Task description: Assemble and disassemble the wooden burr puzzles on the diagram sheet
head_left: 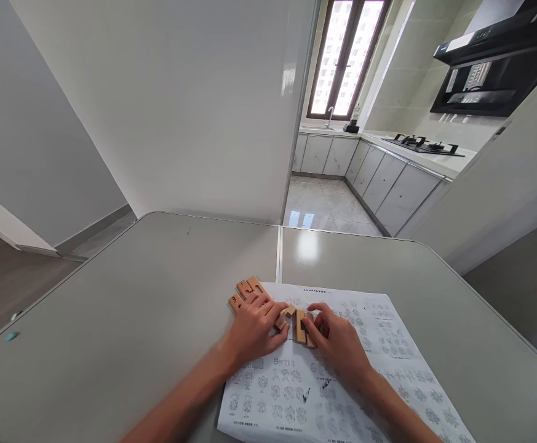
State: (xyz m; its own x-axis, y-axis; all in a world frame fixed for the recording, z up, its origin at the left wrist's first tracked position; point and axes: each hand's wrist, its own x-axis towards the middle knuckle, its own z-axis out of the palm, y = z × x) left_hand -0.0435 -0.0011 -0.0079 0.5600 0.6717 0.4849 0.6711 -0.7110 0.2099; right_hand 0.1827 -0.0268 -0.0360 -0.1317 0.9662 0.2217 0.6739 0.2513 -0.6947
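My right hand [339, 338] is closed, thumb and fingers pinching two notched wooden puzzle pieces [300, 327] that stand side by side on the printed sheet. My left hand [256, 326] curls over another notched wooden puzzle piece [291, 311], its thumb and index finger at the near end; the palm hides part of it. Beyond my left knuckles lie several flat wooden pieces with cut-outs and dark marks, among them one marked piece [235, 301] and one slotted piece [256, 285]. A small gap separates the pieces at my two hands.
A paper sheet [291, 381] printed with rows of small diagrams lies under both hands on a grey table [157, 307]. A metal seam [279, 252] crosses the tabletop. A small green object [11, 336] is near the left edge. Behind are a white wall and a kitchen with a stove [422, 146].
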